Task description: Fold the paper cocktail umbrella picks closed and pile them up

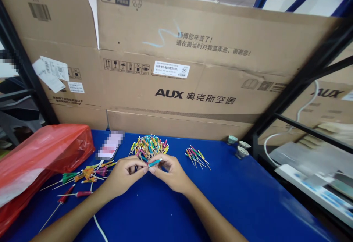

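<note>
A folded blue cocktail umbrella (155, 163) is held between my two hands at the middle of the table. My right hand (171, 172) pinches it with thumb and fingertips, its white tip pointing up to the right. The fingers of my left hand (127, 172) are closed at its lower left end, where the stick is hidden. Just behind my hands lies a heap of folded paper umbrellas (150, 146) in several colours. A smaller bunch of umbrellas (196, 155) lies apart to the right. Left of my left hand, looser, partly opened umbrellas (89, 173) are scattered.
On the blue table (220, 198), a red plastic bag (63, 146) fills the left side, beside a phone (110, 145) with a white cable. Small pale objects (242, 152) stand at the back right. Cardboard (132, 98) walls the back; a power strip (311, 190) lies right.
</note>
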Tool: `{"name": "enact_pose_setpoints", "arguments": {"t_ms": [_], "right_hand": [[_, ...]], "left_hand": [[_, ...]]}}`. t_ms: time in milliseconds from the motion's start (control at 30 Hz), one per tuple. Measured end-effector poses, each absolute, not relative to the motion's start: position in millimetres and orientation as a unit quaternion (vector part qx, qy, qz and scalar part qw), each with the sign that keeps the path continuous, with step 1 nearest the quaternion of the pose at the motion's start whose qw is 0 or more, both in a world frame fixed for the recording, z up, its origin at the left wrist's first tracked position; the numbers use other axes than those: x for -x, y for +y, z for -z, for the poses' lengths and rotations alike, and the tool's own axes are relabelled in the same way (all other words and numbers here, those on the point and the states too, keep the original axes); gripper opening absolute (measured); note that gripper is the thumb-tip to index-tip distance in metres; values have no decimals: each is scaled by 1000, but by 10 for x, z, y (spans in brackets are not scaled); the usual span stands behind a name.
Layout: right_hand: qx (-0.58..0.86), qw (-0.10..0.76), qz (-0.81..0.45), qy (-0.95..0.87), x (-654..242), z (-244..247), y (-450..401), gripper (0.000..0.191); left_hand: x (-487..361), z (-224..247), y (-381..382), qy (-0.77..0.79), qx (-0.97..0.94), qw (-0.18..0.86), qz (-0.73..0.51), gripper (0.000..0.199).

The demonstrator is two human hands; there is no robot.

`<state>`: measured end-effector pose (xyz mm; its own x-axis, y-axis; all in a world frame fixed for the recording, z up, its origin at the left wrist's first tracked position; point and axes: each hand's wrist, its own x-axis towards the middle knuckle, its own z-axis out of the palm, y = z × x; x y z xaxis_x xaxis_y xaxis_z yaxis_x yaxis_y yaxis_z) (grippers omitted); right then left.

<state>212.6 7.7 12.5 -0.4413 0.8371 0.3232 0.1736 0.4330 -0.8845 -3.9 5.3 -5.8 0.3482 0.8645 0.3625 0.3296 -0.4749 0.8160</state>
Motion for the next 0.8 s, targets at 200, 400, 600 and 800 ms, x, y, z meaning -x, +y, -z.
{"name": "enact_pose_setpoints", "arguments": {"t_ms": [200,400,600,800], "right_hand": [[332,403,-417,-744,-2152,-111,100,22],[324,425,-425,-731,-2205,-128,137,24],[312,415,-432,-738,-2179,-142,96,21],[337,458,-409,-714,-2315,-208,186,23]], "left_hand": [[53,14,50,385,-775,299,-402,24],[86,-8,59,388,-770,303,-406,24],[91,-15,46,384,-776,303,-399,24],[113,-14,58,394,-766,303,-409,24]]}}
